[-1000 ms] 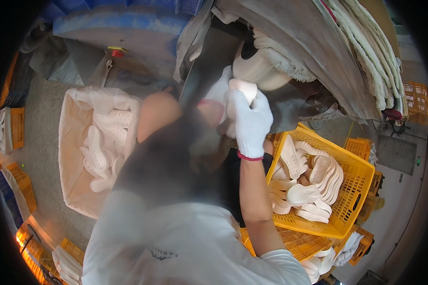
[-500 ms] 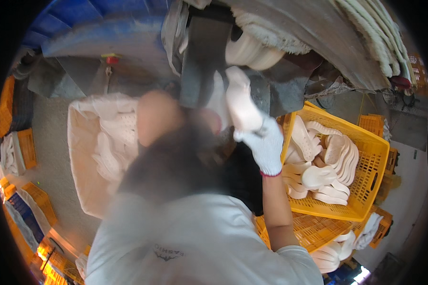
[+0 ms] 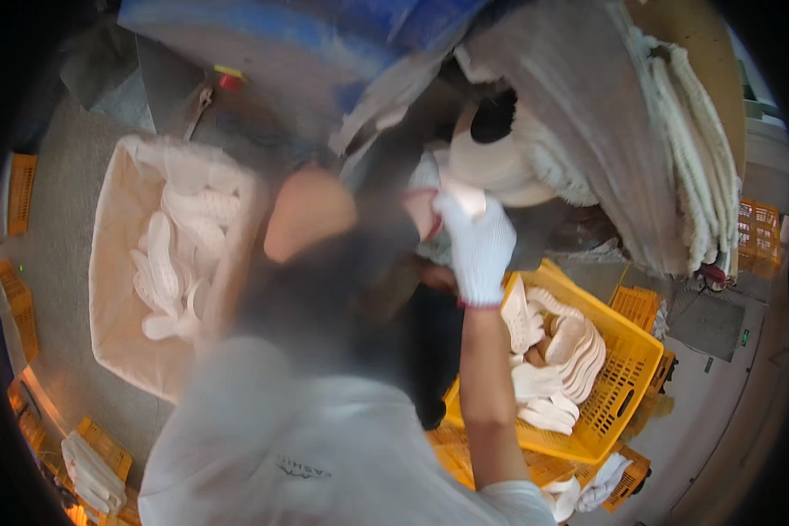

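Holding a pale insole (image 3: 466, 198) up close to a wheel (image 3: 478, 164).
Gloved, the right hand (image 3: 484, 250) is closed around the insole; the left hand (image 3: 424, 178) is beside it, blurred and partly hidden, so its grip cannot be told. Rightward, a yellow crate (image 3: 621, 403) holds stacked insoles (image 3: 580, 355); leftward, a lined bin (image 3: 114, 324) holds loose ones. Grey cloth (image 3: 579, 105) drapes beyond the wheel.
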### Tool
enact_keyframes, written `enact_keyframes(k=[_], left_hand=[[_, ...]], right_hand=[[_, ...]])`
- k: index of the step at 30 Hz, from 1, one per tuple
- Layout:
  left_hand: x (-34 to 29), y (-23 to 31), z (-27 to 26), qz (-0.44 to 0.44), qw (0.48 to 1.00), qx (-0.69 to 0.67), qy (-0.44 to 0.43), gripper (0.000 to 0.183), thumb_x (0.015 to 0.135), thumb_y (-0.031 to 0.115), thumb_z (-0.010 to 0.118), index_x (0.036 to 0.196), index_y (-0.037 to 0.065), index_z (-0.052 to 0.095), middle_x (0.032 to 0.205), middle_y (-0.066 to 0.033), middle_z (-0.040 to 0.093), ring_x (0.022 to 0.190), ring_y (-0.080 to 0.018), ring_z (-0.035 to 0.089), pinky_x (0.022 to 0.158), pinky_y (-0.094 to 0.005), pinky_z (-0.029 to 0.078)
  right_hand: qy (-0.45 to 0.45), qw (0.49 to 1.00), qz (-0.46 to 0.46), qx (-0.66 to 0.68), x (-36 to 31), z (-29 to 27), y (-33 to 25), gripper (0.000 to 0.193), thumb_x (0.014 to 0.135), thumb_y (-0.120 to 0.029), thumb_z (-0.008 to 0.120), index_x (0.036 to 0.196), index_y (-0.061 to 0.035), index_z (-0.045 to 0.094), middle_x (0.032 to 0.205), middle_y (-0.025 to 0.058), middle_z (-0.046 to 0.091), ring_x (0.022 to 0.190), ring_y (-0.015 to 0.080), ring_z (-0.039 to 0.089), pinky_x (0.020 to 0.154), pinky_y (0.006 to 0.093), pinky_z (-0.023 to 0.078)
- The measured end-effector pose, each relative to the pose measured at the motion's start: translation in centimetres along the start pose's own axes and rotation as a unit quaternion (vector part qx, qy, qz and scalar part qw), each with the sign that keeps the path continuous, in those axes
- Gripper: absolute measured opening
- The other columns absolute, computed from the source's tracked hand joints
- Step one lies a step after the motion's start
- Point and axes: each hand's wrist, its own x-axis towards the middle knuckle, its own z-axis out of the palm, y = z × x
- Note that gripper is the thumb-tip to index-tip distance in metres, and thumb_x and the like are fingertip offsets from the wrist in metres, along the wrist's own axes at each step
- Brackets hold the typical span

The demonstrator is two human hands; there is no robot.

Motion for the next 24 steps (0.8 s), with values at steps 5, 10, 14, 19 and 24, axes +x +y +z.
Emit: enact_keyframes(k=[5,10,14,19,24], left_hand=[[-2.1,-1.6,0.7,0.019,0.998,0.049,0.045,0.078,0.105,0.074,0.039,0.139,0.007,0.059,0.107,-0.0104,0.071,0.094,-0.0238,0.069,0.087,-0.0396,0.058],[-7.2,-3.5,3.2,0.017,0.985,0.137,0.106,0.072,0.109,0.068,0.041,0.142,0.007,0.059,0.111,-0.0059,0.072,0.095,-0.0167,0.071,0.086,-0.0310,0.059],[-9.7,-2.7,4.6,-0.061,0.975,0.139,0.163,0.067,0.109,0.064,0.045,0.148,0.009,0.055,0.129,-0.0065,0.069,0.117,-0.0179,0.066,0.102,-0.0356,0.055],[-8.4,0.6,3.3,-0.097,0.995,-0.007,-0.020,0.060,0.111,0.056,0.050,0.144,0.006,0.058,0.136,-0.0088,0.068,0.123,-0.0195,0.065,0.108,-0.0371,0.052],[-4.8,1.2,0.0,-0.038,0.994,-0.076,-0.071,0.050,0.112,0.046,0.054,0.137,0.003,0.062,0.128,-0.0100,0.072,0.115,-0.0205,0.068,0.104,-0.0362,0.054]], right_hand=[[0.117,0.967,0.139,0.178,-7.1,1.4,-0.8,0.041,0.085,-0.022,0.088,0.119,-0.0037,0.074,0.105,0.0157,0.077,0.091,0.0305,0.075,0.083,0.0359,0.059],[0.044,0.952,0.171,0.251,-15.3,-0.4,-1.6,0.053,0.081,-0.013,0.092,0.126,0.0045,0.070,0.111,0.0119,0.076,0.099,0.0158,0.069,0.091,0.0323,0.055],[0.058,0.899,0.193,0.390,-21.0,-3.1,-0.6,0.061,0.073,-0.016,0.095,0.125,0.0034,0.069,0.122,0.0187,0.073,0.113,0.0309,0.071,0.099,0.0409,0.055],[0.028,0.610,0.402,0.682,-23.6,-3.3,2.7,0.104,0.072,-0.024,0.098,0.154,0.0057,0.042,0.140,0.0213,0.063,0.114,0.0349,0.072,0.087,0.0510,0.066],[-0.060,0.702,0.330,0.628,-17.7,-4.0,0.6,0.104,0.073,-0.018,0.093,0.159,0.0027,0.038,0.146,0.0152,0.059,0.128,0.0267,0.062,0.098,0.0428,0.057]])
